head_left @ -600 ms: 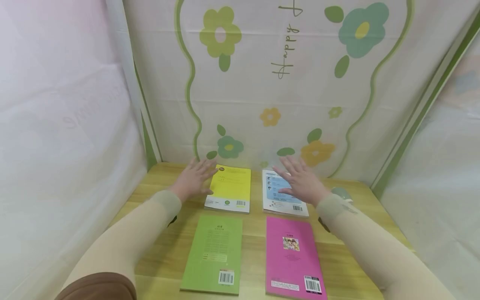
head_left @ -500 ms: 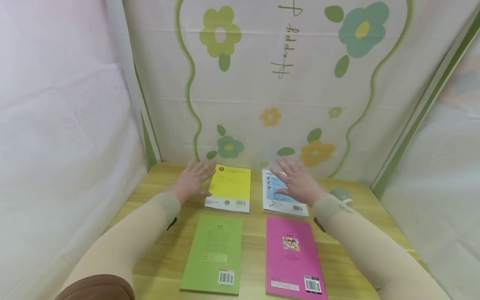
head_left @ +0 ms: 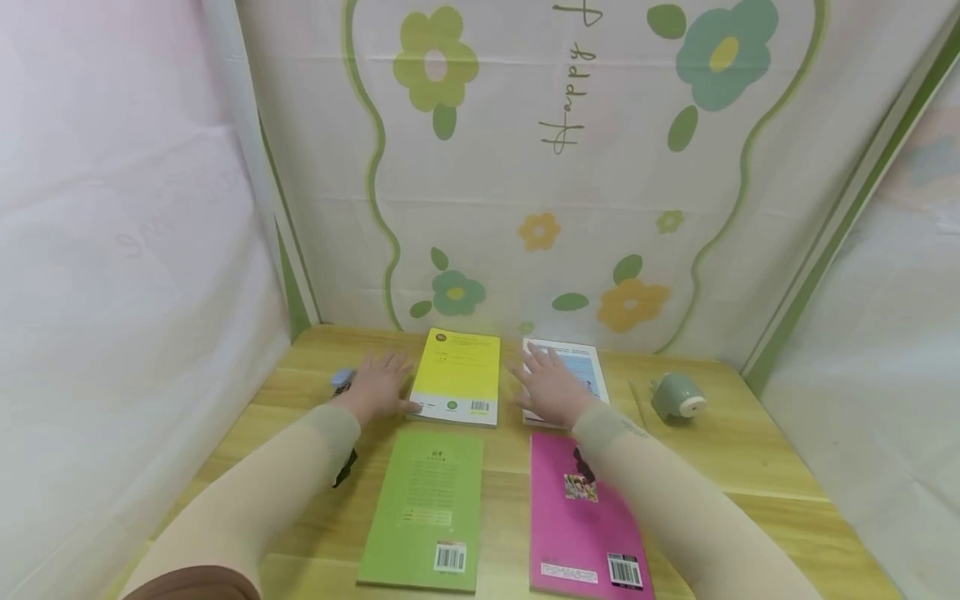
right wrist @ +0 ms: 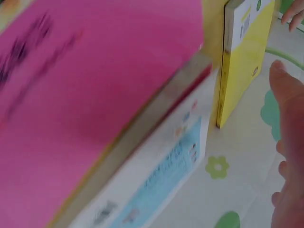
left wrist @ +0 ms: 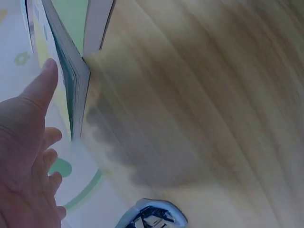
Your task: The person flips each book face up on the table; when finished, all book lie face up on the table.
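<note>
My left hand [head_left: 378, 385] has its fingers spread at the left edge of the yellow book [head_left: 459, 362]. In the left wrist view its thumb overlaps that book's cover. My right hand [head_left: 551, 385] is over the left part of the white-and-blue book [head_left: 588, 362], fingers spread, hiding much of its cover. Nothing is gripped in either hand. Nearer me lie a green book [head_left: 423, 508] and a pink book [head_left: 573, 542], the latter partly hidden by the right forearm. In the right wrist view, the pink cover [right wrist: 118, 80] fills the left side.
A rounded grey-green object [head_left: 677, 396] with a pale end stands on the wooden table [head_left: 750, 467] at the right, beside a thin stick [head_left: 636, 402]. A small light-blue item [head_left: 343, 377] lies left of my left hand. Flowered cloth [head_left: 540, 183] hangs behind the table.
My right hand has moved left and nearer me across the white-and-blue book, uncovering the grey-green object. My left hand has dropped slightly, and the light-blue item now shows. The books stay in place.
</note>
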Tool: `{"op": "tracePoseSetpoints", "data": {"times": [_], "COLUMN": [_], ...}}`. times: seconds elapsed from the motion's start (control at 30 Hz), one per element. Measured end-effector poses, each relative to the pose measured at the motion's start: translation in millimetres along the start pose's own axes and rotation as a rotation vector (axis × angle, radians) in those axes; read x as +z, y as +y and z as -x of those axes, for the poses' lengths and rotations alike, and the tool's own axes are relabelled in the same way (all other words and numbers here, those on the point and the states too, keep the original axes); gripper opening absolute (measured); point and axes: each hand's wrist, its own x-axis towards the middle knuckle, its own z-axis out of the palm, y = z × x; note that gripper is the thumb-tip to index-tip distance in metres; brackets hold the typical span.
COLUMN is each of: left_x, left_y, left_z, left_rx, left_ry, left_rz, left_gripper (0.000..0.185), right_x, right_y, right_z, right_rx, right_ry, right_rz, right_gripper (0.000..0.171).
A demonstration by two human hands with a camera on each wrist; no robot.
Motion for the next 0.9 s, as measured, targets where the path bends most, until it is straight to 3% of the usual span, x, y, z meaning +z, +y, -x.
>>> {"op": "tracePoseSetpoints", "data": {"times": [0.17,0.33,0.47,0.7,0.9], "left_x": [6.6,7.1,6.7,5.0,4.3], "left_y": [0.5,4.5,8.9,21.4,27.8], "left_z": [-0.5,0.3,-2.6,-4.8,-8.0], "left_rx": [-0.016,-0.084,-0.172,-0.337,-0.408], "left_ry": [0.007,-0.008,-0.019,-0.123,-0.126], "left_rz": [0.044,0.167,0.248,0.58,0.657], "left_gripper": [0.094,0.085,0.075,0.06,0.06], "right_x": [13.4,21.2,27.6,29.8,34.8], "right_y": [-14.6,-24.2,-30.5,-41.0,-43.4], "right_z": [-11.1,-19.9,-22.7,-23.0,-26.6], "right_rx": [0.065,0.172,0.142,0.122,0.168], "right_ry": [-0.035,-0.088,-0.107,-0.155,-0.173], "right_rz": [-0.126,-0.295,-0.317,-0.354,-0.39], "right_gripper": [0.069,0.073,0.074,0.067,0.068]}}
